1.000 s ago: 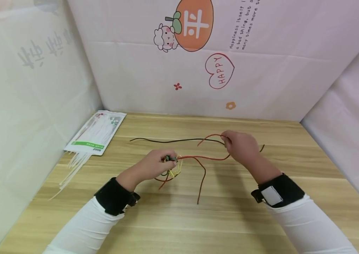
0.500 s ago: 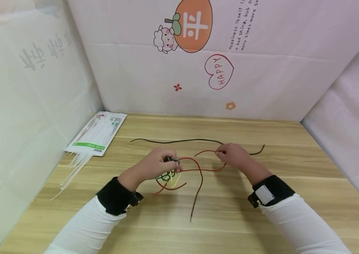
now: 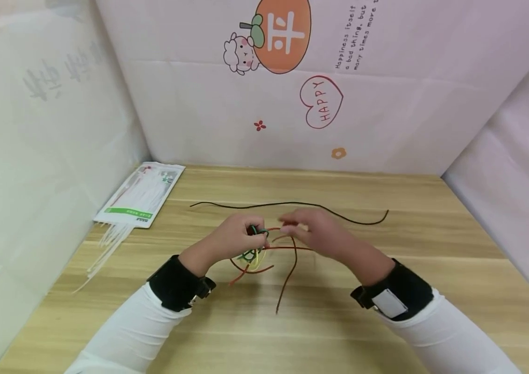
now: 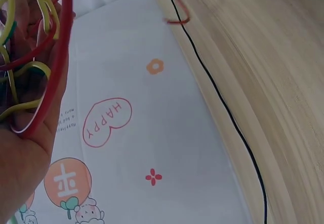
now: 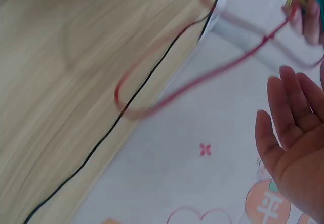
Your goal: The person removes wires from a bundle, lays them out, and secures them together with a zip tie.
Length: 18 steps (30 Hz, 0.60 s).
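Several smooth wires [image 4: 61, 57] loop from the left fingers [image 3: 250, 220].

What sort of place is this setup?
Probably a small, curtained-off workstation: a wood-grain table, a printed white sheet behind it, and a bundle of coloured wires in the left hand.

White sleeves [image 3: 451, 335], kinda wrinkly, chunky black wristbands [image 3: 175, 284], one per side, a pale rectangular patch [image 3: 389, 303] on the right one
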Tool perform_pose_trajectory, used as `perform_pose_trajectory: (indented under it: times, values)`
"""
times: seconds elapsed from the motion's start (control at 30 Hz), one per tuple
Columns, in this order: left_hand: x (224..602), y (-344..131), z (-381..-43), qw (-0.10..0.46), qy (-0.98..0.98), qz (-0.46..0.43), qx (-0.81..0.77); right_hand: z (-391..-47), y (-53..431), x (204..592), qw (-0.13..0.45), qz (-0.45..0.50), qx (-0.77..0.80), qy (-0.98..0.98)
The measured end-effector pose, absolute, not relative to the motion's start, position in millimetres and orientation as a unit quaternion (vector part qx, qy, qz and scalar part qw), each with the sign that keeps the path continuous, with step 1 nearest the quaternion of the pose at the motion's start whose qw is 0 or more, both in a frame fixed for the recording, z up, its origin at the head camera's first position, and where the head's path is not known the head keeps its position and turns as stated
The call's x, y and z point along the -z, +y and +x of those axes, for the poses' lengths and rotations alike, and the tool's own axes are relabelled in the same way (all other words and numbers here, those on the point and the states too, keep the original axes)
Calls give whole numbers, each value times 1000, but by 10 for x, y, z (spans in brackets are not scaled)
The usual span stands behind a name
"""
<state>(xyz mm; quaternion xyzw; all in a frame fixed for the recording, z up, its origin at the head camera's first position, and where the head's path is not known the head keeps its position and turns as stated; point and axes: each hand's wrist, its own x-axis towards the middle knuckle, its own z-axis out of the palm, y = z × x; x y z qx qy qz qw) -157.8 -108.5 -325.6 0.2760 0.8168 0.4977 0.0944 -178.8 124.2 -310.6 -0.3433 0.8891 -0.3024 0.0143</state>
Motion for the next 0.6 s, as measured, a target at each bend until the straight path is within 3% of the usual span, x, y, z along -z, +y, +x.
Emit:
perform_pose_trajectory:
  times: [0.1, 0.3, 0.6]
  values:
    - [3254, -1093, -1587, 88, 821, 269, -496, -1746, 1138, 3070, 40, -346, 322, 881]
    - [3244, -1143, -1631, 121, 827, 270, -478, -1810, 1163, 3030, -61, -380, 288, 877]
    - [3270, -1267, -1691, 164, 818, 275, -478, -1994, 1388, 3017, -112, -362, 244, 893]
